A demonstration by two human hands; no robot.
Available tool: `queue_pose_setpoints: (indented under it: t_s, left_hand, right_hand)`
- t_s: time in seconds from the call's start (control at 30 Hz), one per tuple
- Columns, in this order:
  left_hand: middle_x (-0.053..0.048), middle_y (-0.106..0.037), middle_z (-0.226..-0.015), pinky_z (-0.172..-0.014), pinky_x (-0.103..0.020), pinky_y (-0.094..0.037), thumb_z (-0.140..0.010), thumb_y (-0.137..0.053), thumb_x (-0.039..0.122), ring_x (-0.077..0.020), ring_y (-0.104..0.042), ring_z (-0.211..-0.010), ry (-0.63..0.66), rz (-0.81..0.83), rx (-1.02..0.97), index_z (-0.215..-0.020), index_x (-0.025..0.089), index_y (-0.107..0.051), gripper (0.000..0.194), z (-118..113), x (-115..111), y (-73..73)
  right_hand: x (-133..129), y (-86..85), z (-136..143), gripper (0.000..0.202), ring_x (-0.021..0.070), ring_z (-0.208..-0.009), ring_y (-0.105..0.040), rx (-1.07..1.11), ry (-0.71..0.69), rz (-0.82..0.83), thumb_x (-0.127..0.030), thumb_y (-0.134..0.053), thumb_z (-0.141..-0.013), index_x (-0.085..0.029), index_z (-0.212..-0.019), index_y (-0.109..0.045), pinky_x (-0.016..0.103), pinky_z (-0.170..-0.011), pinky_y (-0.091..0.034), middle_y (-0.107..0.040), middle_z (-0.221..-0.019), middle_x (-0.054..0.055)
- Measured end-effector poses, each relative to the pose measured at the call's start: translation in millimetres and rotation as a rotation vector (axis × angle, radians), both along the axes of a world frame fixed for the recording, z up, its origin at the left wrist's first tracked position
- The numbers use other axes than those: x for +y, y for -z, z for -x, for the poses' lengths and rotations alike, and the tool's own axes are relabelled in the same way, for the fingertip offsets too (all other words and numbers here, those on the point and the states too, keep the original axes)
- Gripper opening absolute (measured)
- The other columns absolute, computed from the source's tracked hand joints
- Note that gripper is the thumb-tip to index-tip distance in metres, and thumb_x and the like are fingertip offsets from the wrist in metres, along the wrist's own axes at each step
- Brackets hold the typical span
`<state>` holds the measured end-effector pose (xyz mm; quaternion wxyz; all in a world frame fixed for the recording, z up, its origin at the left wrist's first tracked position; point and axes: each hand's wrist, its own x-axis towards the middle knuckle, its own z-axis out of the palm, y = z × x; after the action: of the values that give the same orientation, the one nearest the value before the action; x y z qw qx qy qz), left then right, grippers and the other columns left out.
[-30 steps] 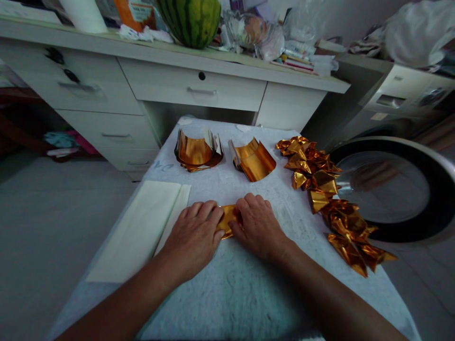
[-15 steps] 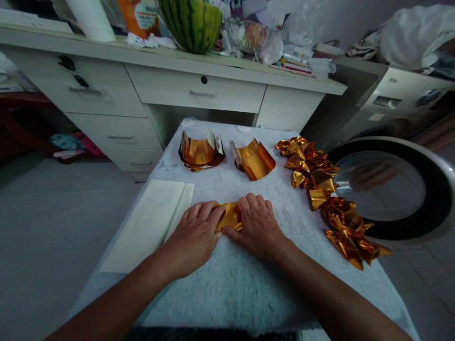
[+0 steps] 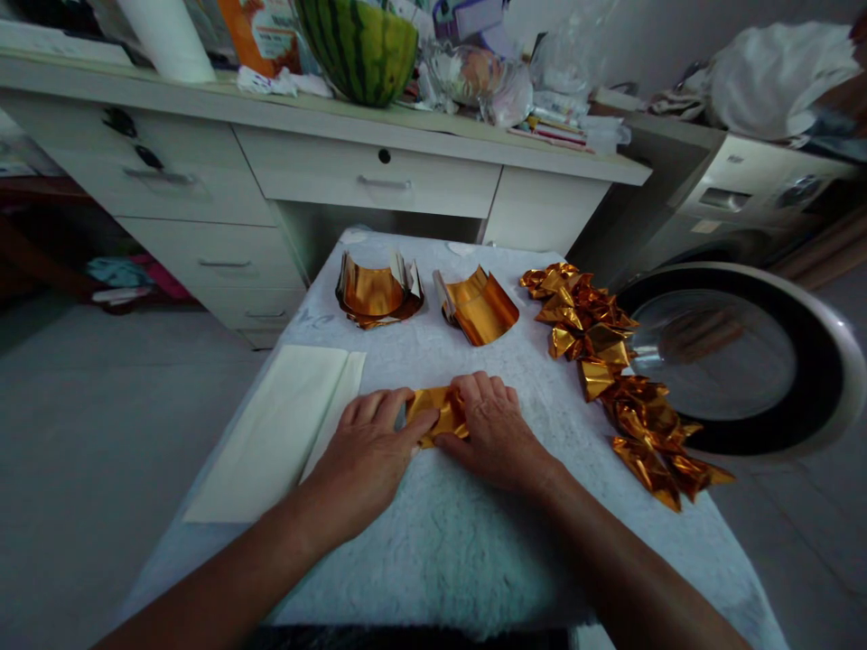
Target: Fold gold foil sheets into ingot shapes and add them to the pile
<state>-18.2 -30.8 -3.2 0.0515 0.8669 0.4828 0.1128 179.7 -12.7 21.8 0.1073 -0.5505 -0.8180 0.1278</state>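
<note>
A small folded piece of gold foil paper (image 3: 440, 413) lies on the cloth-covered table between my hands. My left hand (image 3: 369, 442) is at its left end, the thumb laid across the foil and the fingers curled at the edge. On the right end, my right hand (image 3: 494, 424) presses down with its fingers on top and its thumb along the near edge. Beyond my hands are two stacks of curved gold foil sheets, the left stack (image 3: 374, 291) and the right stack (image 3: 484, 309). Several folded gold foil pieces (image 3: 600, 348) form a row on the right.
White paper sheets (image 3: 271, 433) lie left of my hands on the table (image 3: 420, 551). Behind stands a white drawer desk (image 3: 386, 185) bearing a cut watermelon (image 3: 362, 50) and clutter. An open round washing machine door (image 3: 813, 361) borders the table's right side.
My left thumb has moved right onto the foil, and more of the foil's left end shows. The right hand stays pressed on it. The whole view has shifted slightly.
</note>
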Motion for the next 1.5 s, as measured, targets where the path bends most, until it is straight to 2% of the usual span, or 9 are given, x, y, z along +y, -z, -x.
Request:
queue_pose_setpoints:
  t_s: [0.13, 0.23, 0.37, 0.63, 0.8, 0.97, 1.33, 1.43, 1.5]
  left_hand:
    - [-0.010, -0.056, -0.133, -0.102, -0.054, -0.040, -0.088, -0.053, 0.006, -0.0321, -0.049, -0.120, 0.036, -0.088, 0.040, -0.121, 0.026, -0.063, 0.040, -6.1, -4.6, -4.5]
    - [-0.009, -0.066, -0.118, -0.096, -0.046, -0.049, -0.090, -0.054, 0.006, -0.0274, -0.058, -0.109, 0.118, -0.078, -0.013, -0.111, 0.019, -0.067, 0.028, -8.7, -7.5, -6.1]
    - [-0.010, -0.071, -0.108, -0.089, -0.039, -0.057, -0.091, -0.049, 0.004, -0.0233, -0.065, -0.098, 0.178, -0.153, -0.067, -0.107, 0.013, -0.068, 0.027, -7.5, -11.6, -3.9]
    - [-0.018, -0.069, -0.120, -0.091, -0.043, -0.059, -0.088, -0.042, 0.002, -0.0277, -0.068, -0.107, 0.197, -0.281, 0.041, -0.113, 0.008, -0.067, 0.036, -5.0, -27.4, 3.5]
    - [-0.021, -0.067, -0.124, -0.094, -0.045, -0.058, -0.092, -0.042, 0.009, -0.0304, -0.066, -0.113, 0.202, -0.317, 0.062, -0.115, 0.005, -0.067, 0.033, -3.8, -32.9, 11.5]
    - [-0.024, -0.067, -0.123, -0.091, -0.045, -0.059, -0.092, -0.041, 0.009, -0.0317, -0.067, -0.111, 0.233, -0.337, 0.081, -0.113, 0.003, -0.067, 0.034, -3.5, -30.7, 8.6]
    - [-0.023, -0.068, -0.121, -0.091, -0.046, -0.060, -0.091, -0.044, 0.010, -0.0306, -0.068, -0.109, 0.257, -0.336, 0.002, -0.113, 0.004, -0.067, 0.033, 0.2, -27.4, 3.2]
    - [-0.022, -0.068, -0.121, -0.091, -0.045, -0.060, -0.090, -0.044, 0.010, -0.0299, -0.068, -0.110, 0.255, -0.332, 0.000, -0.113, 0.005, -0.067, 0.033, 0.3, -27.5, 2.3]
    - [-0.021, -0.069, -0.121, -0.091, -0.045, -0.060, -0.090, -0.044, 0.010, -0.0290, -0.068, -0.109, 0.254, -0.332, -0.007, -0.113, 0.005, -0.067, 0.033, -0.2, -27.3, 1.3]
  right_hand:
    - [-0.8, -1.2, 0.5, 0.038, 0.0270, -0.098, -0.048, 0.012, 0.009, 0.016, -0.040, -0.064, -0.082, -0.019, -0.110, -0.051, 0.041, -0.085, -0.038, -0.055, -0.108, 0.009]
    - [-1.1, -2.1, 0.6, 0.038, 0.0271, -0.097, -0.048, 0.022, 0.016, 0.031, -0.044, -0.063, -0.083, -0.018, -0.109, -0.051, 0.041, -0.084, -0.039, -0.056, -0.107, 0.009]
    - [-1.0, -2.3, -0.1, 0.041, 0.0269, -0.098, -0.048, 0.029, 0.010, 0.033, -0.044, -0.062, -0.083, -0.019, -0.113, -0.051, 0.042, -0.086, -0.038, -0.055, -0.108, 0.009]
    - [4.2, -1.5, -12.9, 0.074, 0.0308, -0.109, -0.047, -0.027, 0.030, 0.061, -0.045, -0.069, -0.078, -0.020, -0.141, -0.039, 0.046, -0.092, -0.038, -0.052, -0.124, 0.012]
    - [11.1, -4.5, -24.9, 0.087, 0.0334, -0.114, -0.047, -0.082, 0.041, 0.118, -0.046, -0.073, -0.074, -0.019, -0.146, -0.034, 0.048, -0.093, -0.038, -0.047, -0.135, 0.016]
    - [16.6, -7.8, -36.2, 0.090, 0.0342, -0.119, -0.045, -0.067, 0.053, 0.170, -0.043, -0.075, -0.072, -0.021, -0.148, -0.032, 0.049, -0.097, -0.038, -0.042, -0.142, 0.015]
    - [22.5, -13.1, -49.9, 0.080, 0.0316, -0.124, -0.042, 0.002, 0.001, 0.249, -0.027, -0.073, -0.074, -0.019, -0.144, -0.035, 0.049, -0.104, -0.035, -0.042, -0.143, 0.014]
    - [23.5, -14.5, -57.5, 0.065, 0.0291, -0.119, -0.045, 0.071, -0.040, 0.215, -0.018, -0.069, -0.075, -0.016, -0.135, -0.043, 0.047, -0.102, -0.037, -0.048, -0.133, 0.015]
    - [23.5, -17.2, -60.1, 0.050, 0.0258, -0.110, -0.048, 0.150, -0.077, 0.155, -0.010, -0.066, -0.073, -0.015, -0.120, -0.050, 0.042, -0.097, -0.039, -0.054, -0.119, 0.013]
